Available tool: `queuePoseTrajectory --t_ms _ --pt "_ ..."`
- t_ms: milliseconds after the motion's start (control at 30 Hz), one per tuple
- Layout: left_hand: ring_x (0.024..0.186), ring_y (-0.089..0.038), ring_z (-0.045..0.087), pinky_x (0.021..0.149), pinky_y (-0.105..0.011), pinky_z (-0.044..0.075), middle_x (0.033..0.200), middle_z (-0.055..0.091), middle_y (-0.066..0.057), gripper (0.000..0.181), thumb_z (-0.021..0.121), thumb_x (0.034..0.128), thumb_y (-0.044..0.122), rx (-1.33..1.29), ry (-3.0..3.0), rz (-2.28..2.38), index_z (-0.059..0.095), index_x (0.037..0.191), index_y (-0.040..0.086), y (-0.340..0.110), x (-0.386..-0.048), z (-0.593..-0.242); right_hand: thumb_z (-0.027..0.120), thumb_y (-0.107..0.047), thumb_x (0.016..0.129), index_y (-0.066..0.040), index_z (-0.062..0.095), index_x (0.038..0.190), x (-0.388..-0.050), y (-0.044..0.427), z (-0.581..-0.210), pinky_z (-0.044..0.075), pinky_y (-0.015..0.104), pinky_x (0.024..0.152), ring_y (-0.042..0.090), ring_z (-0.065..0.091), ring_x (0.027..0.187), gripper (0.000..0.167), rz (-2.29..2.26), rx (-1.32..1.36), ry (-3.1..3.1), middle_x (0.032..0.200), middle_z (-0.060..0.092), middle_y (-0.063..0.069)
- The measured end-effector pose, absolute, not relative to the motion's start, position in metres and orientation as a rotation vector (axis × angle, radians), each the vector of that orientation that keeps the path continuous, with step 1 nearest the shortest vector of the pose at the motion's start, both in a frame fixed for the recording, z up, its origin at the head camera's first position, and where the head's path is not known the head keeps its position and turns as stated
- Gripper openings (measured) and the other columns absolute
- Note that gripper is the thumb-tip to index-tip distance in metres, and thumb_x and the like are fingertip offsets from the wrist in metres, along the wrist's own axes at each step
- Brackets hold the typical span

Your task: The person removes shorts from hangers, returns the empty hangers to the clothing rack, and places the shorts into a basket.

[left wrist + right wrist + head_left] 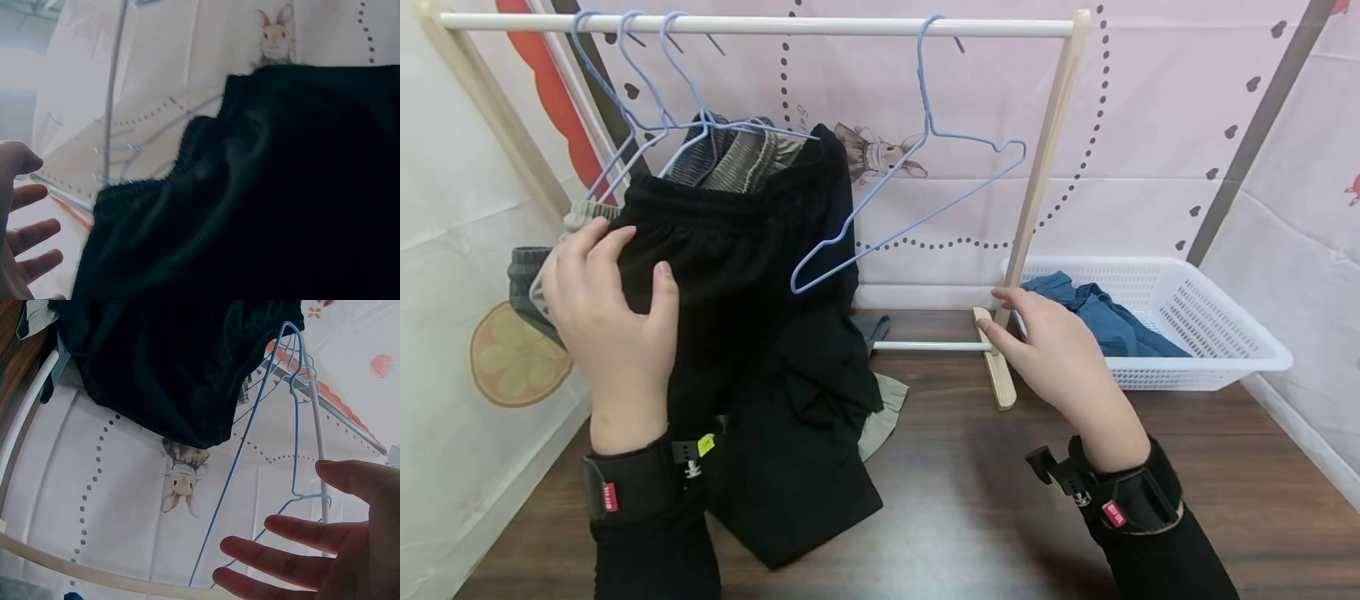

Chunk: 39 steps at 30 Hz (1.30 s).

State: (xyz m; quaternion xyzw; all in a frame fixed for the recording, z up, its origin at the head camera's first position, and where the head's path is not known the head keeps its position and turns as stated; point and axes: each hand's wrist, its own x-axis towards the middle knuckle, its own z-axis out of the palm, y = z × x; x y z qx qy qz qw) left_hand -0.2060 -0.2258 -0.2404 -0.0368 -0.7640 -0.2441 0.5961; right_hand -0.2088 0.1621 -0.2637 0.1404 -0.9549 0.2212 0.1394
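Black trousers with an elastic waistband hang on the left part of a clothes rack, in front of grey and striped garments. My left hand is at the left edge of their waistband, fingers and thumb spread; in the left wrist view its fingers stand apart from the cloth. A bare blue hanger hangs right of the trousers. My right hand, fingers extended and holding nothing, is beside the rack's right post, below that hanger. Whether it touches the post I cannot tell.
The rack's white top rail carries several blue hangers at its left end. A wooden foot and right post stand beside a white basket holding a dark blue garment. Patterned curtains surround the brown tabletop.
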Motion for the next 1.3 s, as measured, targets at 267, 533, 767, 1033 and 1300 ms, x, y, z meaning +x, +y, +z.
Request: queuePoseTrajectory --t_ms 267,533,767,1033,1300 --pt "0.134 -0.02 0.036 0.111 -0.038 0.022 0.141 0.049 -0.009 0.044 0.055 0.097 0.03 0.08 -1.897 -0.649 0.056 0.136 0.009 -0.244 -0.217 -0.251 0.046 -0.053 0.099 -0.012 0.048 0.143 -0.203 0.16 -0.266 0.039 0.055 0.097 0.033 0.05 0.125 0.06 0.661 0.442 -2.726 0.135 0.056 0.012" --pt "0.133 -0.019 0.039 0.11 -0.039 0.026 0.142 0.05 -0.007 0.047 0.048 0.101 0.033 0.245 -1.987 -0.751 0.047 0.145 0.017 -0.249 -0.217 -0.248 0.047 -0.051 0.1 -0.013 0.048 0.143 -0.205 0.159 -0.265 0.044 0.052 0.087 0.031 0.058 0.111 0.057 0.656 0.438 -2.709 0.128 0.061 0.011" --pt "0.131 -0.031 0.045 0.105 -0.052 0.032 0.141 0.051 -0.011 0.048 0.044 0.1034 0.036 0.34 -2.078 -0.698 0.048 0.143 0.011 -0.249 -0.217 -0.25 0.045 -0.054 0.099 -0.013 0.048 0.143 -0.205 0.16 -0.266 0.045 0.051 0.087 0.03 0.058 0.11 0.06 0.648 0.424 -2.725 0.125 0.062 0.011" --pt "0.102 -0.05 0.057 0.079 -0.061 0.039 0.118 0.064 -0.021 0.044 0.04 0.1054 0.034 0.341 -2.055 -0.636 0.062 0.125 0.001 -0.251 -0.22 -0.256 0.047 -0.052 0.099 -0.013 0.049 0.141 -0.205 0.159 -0.268 0.046 0.05 0.084 0.03 0.06 0.105 0.058 0.634 0.426 -2.718 0.121 0.064 0.012" --pt "0.098 -0.02 0.054 0.078 -0.031 0.035 0.109 0.064 -0.006 0.043 0.041 0.1041 0.04 0.379 -2.016 -0.956 0.065 0.117 0.007 -0.253 -0.223 -0.255 0.047 -0.053 0.099 -0.012 0.05 0.14 -0.205 0.159 -0.268 0.047 0.047 0.078 0.026 0.061 0.096 0.058 0.622 0.425 -2.716 0.116 0.066 0.011"
